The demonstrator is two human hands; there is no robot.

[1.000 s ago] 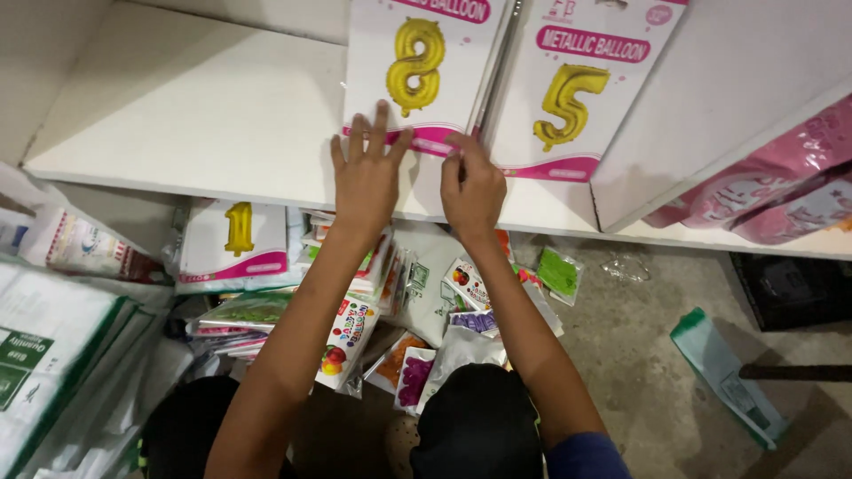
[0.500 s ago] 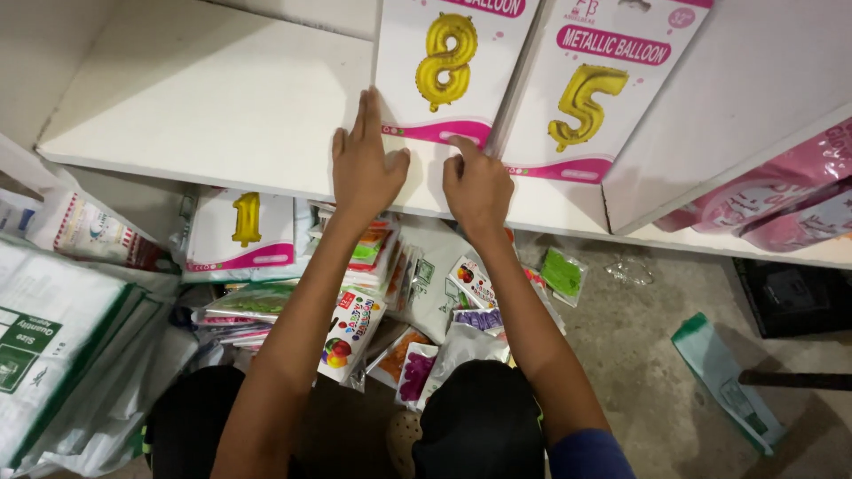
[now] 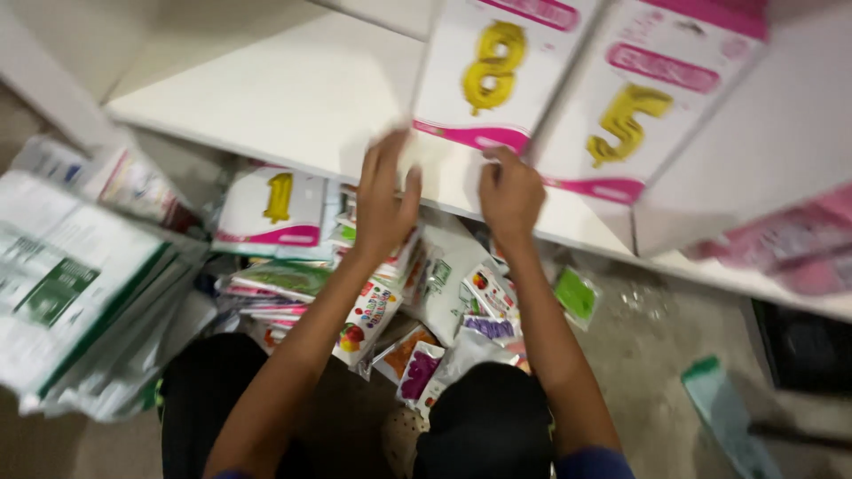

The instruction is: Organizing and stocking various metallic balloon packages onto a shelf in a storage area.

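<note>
A white pack with a pink lower band and a gold digit-shaped foil balloon (image 3: 486, 84) lies on the white shelf (image 3: 293, 98). A second pack of the same kind (image 3: 643, 115) lies to its right. My left hand (image 3: 386, 195) hovers at the shelf's front edge, just left of the first pack, fingers spread and holding nothing. My right hand (image 3: 510, 191) has its fingers curled at that pack's lower pink edge. Motion blur hides whether it grips the pack.
Under the shelf, a third digit-balloon pack (image 3: 271, 208) lies on a heap of colourful packets (image 3: 417, 302). Stacked white and green bags (image 3: 71, 293) lie at the left. Pink packets (image 3: 790, 248) rest on the shelf's right end, and a green-edged bag (image 3: 723, 417) lies on the floor.
My left hand has lifted off the first pack and drawn back to the shelf edge. The right hand has slid down to the pack's lower edge. The camera has moved closer.
</note>
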